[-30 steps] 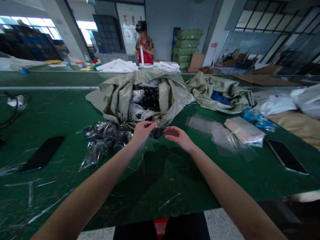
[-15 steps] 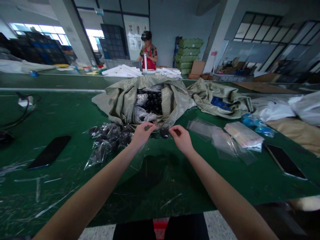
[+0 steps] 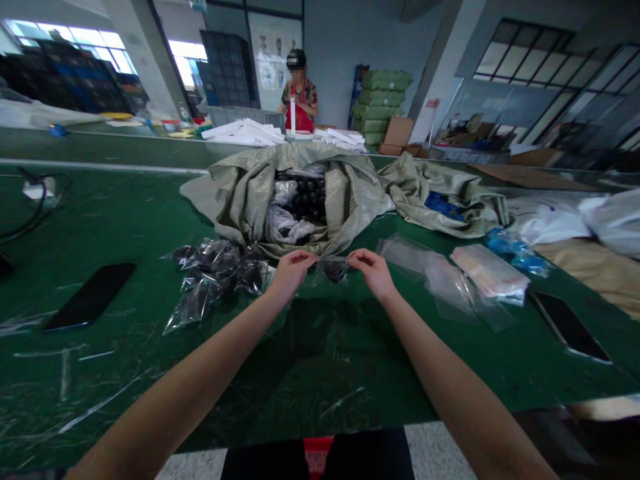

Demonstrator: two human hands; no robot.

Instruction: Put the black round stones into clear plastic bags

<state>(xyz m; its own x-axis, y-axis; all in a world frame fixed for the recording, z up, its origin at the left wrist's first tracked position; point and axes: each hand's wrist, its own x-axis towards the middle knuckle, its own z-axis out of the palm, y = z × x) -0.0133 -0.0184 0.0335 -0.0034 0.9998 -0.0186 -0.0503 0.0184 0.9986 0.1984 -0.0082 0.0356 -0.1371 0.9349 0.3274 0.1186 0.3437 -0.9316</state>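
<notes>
Between my hands hangs a clear plastic bag (image 3: 326, 259) with a round black piece (image 3: 335, 270) inside it. My left hand (image 3: 295, 268) pinches the bag's upper edge at one side. At the other side my right hand (image 3: 373, 269) pinches the same edge between thumb and finger. Just behind them a woven sack (image 3: 235, 193) lies open, full of round black pieces (image 3: 310, 199) and some crumpled clear plastic. Left of my left hand is a pile of bagged black pieces (image 3: 217, 267). Flat clear bags (image 3: 407, 257) lie spread to the right of my right hand.
A stack of clear bags (image 3: 487, 272) and a phone (image 3: 570, 325) lie at right, another phone (image 3: 90, 295) at left. A second sack (image 3: 480, 200) holds blue pieces (image 3: 444, 206). Across the table a person (image 3: 300, 100) in a red apron stands behind white strips (image 3: 245, 132).
The black piece, held at my right fingertips before, is now inside the clear bag. My right hand has shifted to the bag's edge, and the edge is now stretched between both hands.
</notes>
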